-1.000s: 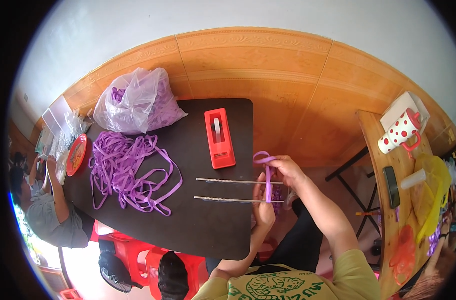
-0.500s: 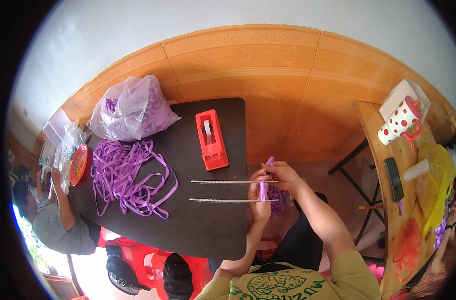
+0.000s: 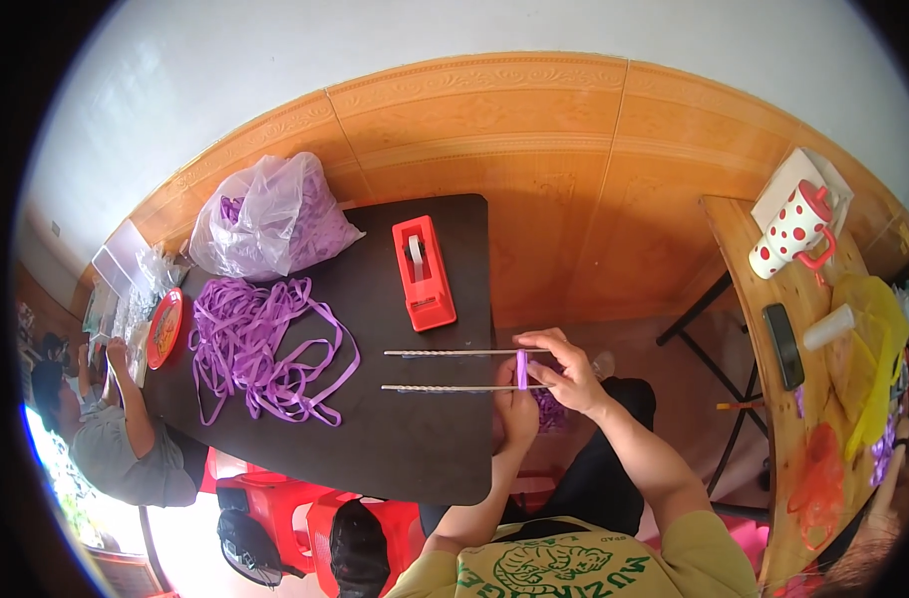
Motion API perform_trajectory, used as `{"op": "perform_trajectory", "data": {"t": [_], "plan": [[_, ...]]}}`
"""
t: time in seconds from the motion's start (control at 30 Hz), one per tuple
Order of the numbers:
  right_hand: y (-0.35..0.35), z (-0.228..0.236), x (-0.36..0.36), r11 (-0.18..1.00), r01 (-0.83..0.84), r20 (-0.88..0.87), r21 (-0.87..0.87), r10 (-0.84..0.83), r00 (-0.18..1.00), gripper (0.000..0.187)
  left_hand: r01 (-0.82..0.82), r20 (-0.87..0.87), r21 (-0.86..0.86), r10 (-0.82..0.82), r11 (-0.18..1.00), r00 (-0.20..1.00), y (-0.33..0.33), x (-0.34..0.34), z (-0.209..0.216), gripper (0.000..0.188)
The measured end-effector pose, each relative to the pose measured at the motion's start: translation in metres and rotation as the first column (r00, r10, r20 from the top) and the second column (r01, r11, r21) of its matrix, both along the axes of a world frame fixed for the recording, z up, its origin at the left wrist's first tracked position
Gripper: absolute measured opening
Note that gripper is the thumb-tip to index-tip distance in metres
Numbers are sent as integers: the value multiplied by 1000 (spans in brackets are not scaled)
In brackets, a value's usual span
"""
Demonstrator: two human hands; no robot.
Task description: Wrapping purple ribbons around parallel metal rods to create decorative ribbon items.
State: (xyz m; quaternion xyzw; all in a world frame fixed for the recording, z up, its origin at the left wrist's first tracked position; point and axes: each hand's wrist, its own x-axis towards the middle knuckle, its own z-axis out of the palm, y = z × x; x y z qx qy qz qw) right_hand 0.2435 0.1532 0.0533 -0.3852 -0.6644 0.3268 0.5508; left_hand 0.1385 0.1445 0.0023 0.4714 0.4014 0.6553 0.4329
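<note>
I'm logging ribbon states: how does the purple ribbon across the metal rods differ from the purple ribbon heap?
The rod ribbon shows one short, straight band; the ribbon heap is a large, looping tangle. The rod ribbon spans two metal rods; the ribbon heap lies on the dark table. Both are purple.

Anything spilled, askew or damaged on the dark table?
No spill or damage visible. Mildly untidy: the purple ribbon heap lies tangled on the dark table, loose loops straying toward the metal rods; it might snag.

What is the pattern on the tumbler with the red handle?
Red dots on white; the tumbler shows best in the head view.
</note>
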Motion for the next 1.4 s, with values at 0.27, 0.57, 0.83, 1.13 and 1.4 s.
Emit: {"op": "perform_trajectory", "data": {"t": [0.27,0.57,0.83,1.13,1.4], "plan": [[-6,-42,-16,973,-127,-431,-194,31,902,17,104,76,-132,-94,986,993,-19,-7,-18,23],[-20,-47,-29,953,-37,-516,-300,-129,847,3,500,-776,25,-298,866,556,-111,-53,62,27],[-24,-53,-37,928,-52,-604,-370,-197,773,4,569,-895,303,22,765,446,23,-93,174,10],[-34,-52,-47,902,-150,-732,-404,-221,645,10,773,-906,-19,-338,634,255,87,-75,125,12],[-43,-43,-59,922,318,-410,-223,-385,827,16,805,-886,-74,-410,588,218,92,-71,131,15]]}}
